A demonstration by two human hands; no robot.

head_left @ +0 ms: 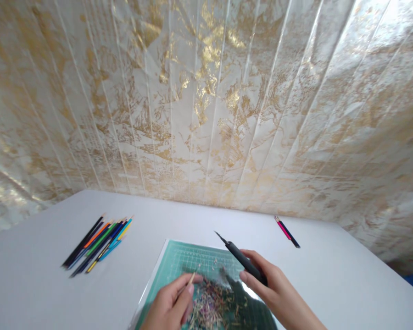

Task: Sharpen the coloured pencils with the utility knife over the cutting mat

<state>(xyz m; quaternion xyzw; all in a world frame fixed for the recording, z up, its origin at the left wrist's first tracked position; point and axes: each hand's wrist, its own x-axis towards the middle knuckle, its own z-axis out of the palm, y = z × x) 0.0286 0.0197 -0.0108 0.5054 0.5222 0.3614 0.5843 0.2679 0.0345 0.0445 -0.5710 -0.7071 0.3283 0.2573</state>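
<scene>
My left hand (170,302) pinches a pencil (192,277) between thumb and fingers. Its bare wooden end points up and away from me; most of the rest is hidden by the hand. In my right hand (273,280) is a craft knife (243,260) with a thick black handle, its thin dark blade pointing up and to the left. Blade and pencil are apart. Beneath both hands lies a green cutting mat (174,259) with a printed grid. A heap of curled wood shavings (211,306) covers its near middle part.
Several coloured pencils (103,240) lie in a bunch on the left of the white table (30,279). Two more pencils, one pink (282,228) and one dark (290,233), lie at the far right. A gold-patterned shiny curtain (199,114) hangs along the table's back edge.
</scene>
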